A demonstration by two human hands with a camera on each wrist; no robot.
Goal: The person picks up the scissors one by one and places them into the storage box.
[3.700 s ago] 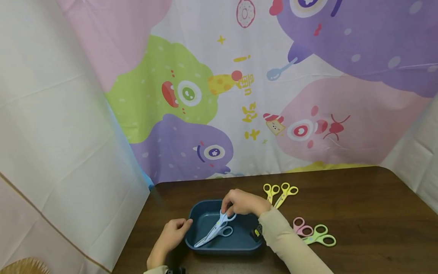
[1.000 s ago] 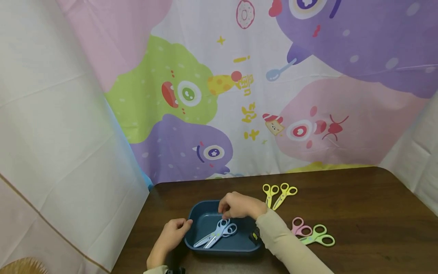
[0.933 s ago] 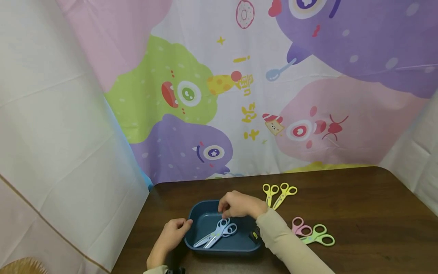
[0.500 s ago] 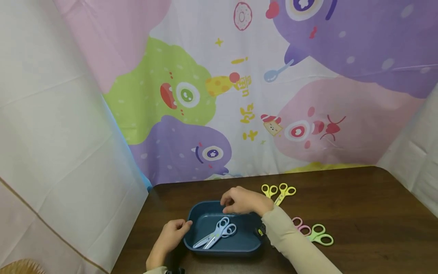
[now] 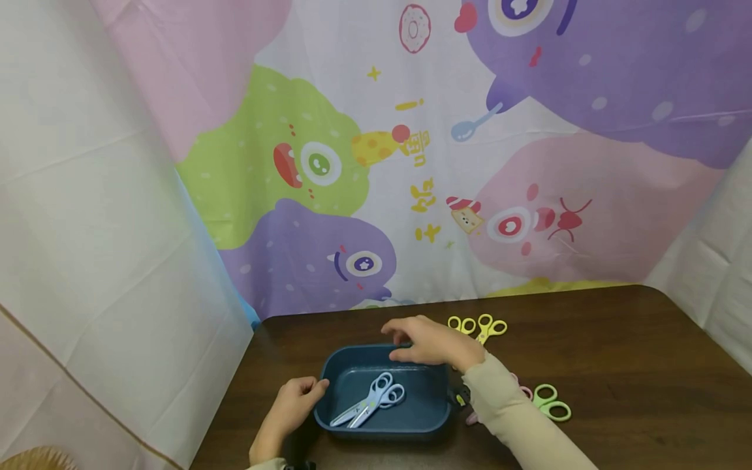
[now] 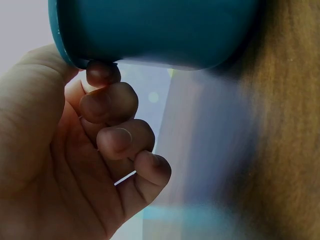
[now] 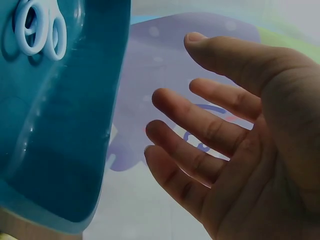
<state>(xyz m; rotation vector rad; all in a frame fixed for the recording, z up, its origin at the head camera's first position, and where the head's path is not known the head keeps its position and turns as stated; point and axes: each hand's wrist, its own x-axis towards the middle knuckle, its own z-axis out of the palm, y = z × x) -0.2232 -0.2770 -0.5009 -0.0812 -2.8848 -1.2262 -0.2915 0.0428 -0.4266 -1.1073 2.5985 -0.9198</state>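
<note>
Two light blue pairs of scissors (image 5: 380, 395) lie overlapping inside the dark blue tray (image 5: 423, 418), blades toward the near left. My left hand (image 5: 292, 403) grips the tray's left rim; in the left wrist view the thumb and curled index finger meet at its edge. Above the tray's far right rim, my right hand (image 5: 431, 341) hovers with nothing in it. Its fingers (image 7: 200, 130) are spread and loosely bent in the right wrist view, apart from the tray wall.
Two yellow pairs of scissors (image 5: 492, 326) lie behind the right hand. Green scissors (image 5: 552, 403) and partly hidden pink scissors (image 5: 525, 391) are right of the tray, by the right sleeve (image 5: 511, 411). A printed cloth (image 5: 435, 274) hangs behind the wooden table (image 5: 623, 352).
My right hand has let go of the light blue scissors, which now lie in the tray beside the other pair. It has risen to the right, fingers spreading. The left hand keeps its place.
</note>
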